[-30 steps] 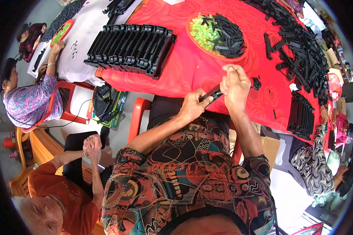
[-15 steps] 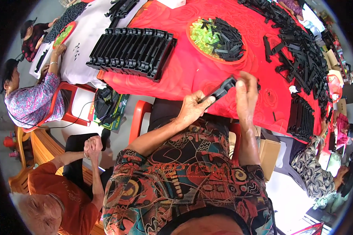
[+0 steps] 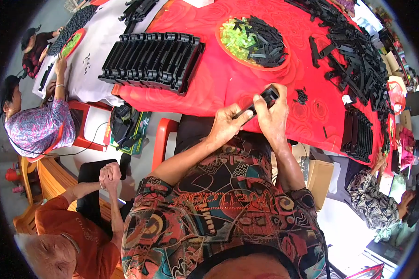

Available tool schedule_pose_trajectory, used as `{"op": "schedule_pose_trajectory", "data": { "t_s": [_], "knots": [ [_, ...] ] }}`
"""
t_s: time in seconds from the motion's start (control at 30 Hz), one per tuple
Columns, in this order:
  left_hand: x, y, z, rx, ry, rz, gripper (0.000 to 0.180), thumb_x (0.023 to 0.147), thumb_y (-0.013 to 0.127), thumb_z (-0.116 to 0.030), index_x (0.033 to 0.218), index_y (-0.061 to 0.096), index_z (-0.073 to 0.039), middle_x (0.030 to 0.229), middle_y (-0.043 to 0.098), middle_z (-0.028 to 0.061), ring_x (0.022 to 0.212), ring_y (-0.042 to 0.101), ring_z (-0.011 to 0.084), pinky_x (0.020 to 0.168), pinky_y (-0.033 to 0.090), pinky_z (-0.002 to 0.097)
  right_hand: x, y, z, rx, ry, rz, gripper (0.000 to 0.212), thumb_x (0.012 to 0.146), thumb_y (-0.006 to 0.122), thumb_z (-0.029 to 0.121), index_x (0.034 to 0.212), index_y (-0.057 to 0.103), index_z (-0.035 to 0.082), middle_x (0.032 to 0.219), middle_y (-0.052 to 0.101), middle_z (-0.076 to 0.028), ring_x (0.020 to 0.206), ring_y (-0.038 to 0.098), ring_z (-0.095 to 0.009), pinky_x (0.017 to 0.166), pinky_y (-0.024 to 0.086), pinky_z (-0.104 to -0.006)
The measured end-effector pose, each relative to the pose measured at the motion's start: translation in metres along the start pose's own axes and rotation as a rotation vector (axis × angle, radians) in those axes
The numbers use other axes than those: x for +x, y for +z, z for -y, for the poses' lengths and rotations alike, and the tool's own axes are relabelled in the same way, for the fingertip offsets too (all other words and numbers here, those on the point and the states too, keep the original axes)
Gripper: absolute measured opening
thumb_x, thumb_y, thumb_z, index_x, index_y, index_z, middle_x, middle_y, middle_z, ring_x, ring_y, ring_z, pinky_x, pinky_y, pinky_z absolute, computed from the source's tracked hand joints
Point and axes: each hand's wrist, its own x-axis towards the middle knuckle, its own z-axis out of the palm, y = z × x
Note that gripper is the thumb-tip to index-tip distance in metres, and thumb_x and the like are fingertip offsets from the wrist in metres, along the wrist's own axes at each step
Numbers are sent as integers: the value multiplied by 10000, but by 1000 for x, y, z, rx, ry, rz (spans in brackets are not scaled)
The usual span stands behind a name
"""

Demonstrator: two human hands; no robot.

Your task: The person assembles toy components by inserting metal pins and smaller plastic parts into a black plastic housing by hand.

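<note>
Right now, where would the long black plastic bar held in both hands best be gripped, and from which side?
The long black plastic bar lies slanted above the red table cover's edge. The left hand covers its near end and the right hand wraps its middle, so probably the exposed far end, pinched across its narrow width from the table side.

Bright daylight, soft shadows (rim warped, perhaps blurred).

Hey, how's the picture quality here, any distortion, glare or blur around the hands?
Head view: strong fisheye bending, with the red table edge curving and black corners around the round image; even daylight, no harsh glare; left hand, right hand and the black strip part they hold look reasonably sharp.
</note>
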Motion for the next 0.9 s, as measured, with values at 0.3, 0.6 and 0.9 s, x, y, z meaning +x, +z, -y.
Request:
{"op": "schedule_pose_trajectory", "data": {
  "t_s": [0.3, 0.6, 0.9],
  "knots": [
    [21, -3, -2, 72, -109, 48, 226, 867, 558, -212, 706, 524, -57, 560, 524, -2, 453, 456, 45, 391, 337, 191, 21, 4, -40, 260, 177, 20, 276, 756, 622, 84, 969, 470, -3, 767, 494, -25, 678, 463, -96, 602, 411, -253],
    [10, -22, -20, 180, -62, 323, 140, 898, 446, -90, 1004, 506, -22, 740, 540, 5, 617, 513, 73, 589, 432, 231, 14, -1, -51, 440, 201, 69, 256, 767, 632, 72, 987, 503, 45, 751, 458, 29, 586, 403, -34, 485, 348, -188],
    [7, -20, -4, 235, -59, 247, 60, 877, 495, -72, 899, 527, -26, 670, 501, -16, 562, 460, 56, 517, 406, 213, 8, 2, -45, 558, 158, 40, 289, 780, 621, 76, 1033, 483, 53, 759, 450, 25, 566, 412, -31, 463, 345, -178]
  ]
}}
